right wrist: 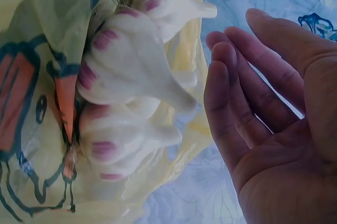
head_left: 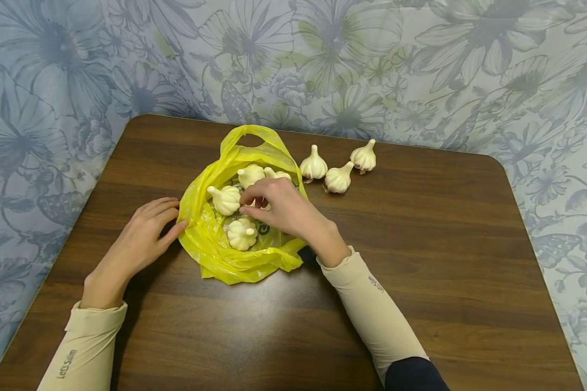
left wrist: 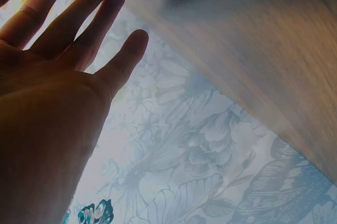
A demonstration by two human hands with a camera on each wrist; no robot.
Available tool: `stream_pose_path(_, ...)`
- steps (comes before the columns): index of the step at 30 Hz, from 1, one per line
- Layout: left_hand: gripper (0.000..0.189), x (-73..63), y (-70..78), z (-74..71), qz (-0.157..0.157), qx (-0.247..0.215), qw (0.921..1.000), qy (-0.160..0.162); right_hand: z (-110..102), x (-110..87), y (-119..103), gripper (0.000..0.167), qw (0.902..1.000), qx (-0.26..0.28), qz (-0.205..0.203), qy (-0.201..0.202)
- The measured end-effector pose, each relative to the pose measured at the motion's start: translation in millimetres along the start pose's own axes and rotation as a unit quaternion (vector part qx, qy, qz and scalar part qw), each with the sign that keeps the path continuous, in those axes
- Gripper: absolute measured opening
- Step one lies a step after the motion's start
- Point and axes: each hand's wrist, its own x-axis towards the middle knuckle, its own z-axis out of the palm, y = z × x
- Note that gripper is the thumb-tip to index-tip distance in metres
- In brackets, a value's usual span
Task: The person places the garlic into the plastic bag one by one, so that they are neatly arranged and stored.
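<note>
Outspread left hand (head_left: 144, 233) touches bag (head_left: 242, 266); right hand (head_left: 286, 206) hangs loose, seemingly empty, beside garlic (head_left: 226, 201).

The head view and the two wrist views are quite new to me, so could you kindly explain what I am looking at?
There is no machine here: a person works with two bare hands. The widest picture comes from a camera worn on the head, looking forward and down; the other two come from cameras on the wrists. On the brown wooden table lies an opened yellow plastic bag with at least four garlic bulbs in the bag. Three more garlic bulbs lie beside it. The left hand touches the bag's edge. The right hand is at the bag's opening, close to the bulbs; its wrist view shows nothing held.
</note>
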Motion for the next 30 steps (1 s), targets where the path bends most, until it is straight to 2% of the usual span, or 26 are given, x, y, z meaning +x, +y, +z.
stream_pose_path(5,0.028,-0.6,0.0,-0.5,0.0,0.001,1.0,-0.002,-7,-3.4,4,0.011,0.9993,0.018,0.011,0.03)
stream_pose_path(13,0.027,0.9,0.5,-1.0,0.002,0.0,1.0,0.001,-18,-8.8,11,0.012,0.995,0.018,0.011,0.097)
stream_pose_path(22,0.025,-3.8,-0.6,1.5,0.0,-0.009,1.0,0.0,-24,-21.4,24,0.015,0.9819,0.021,0.024,0.187)
stream_pose_path(30,0.022,0.2,-0.6,1.0,0.004,-0.014,0.9999,0.008,-41,-44.0,45,0.013,0.9675,0.0,0.039,0.25)
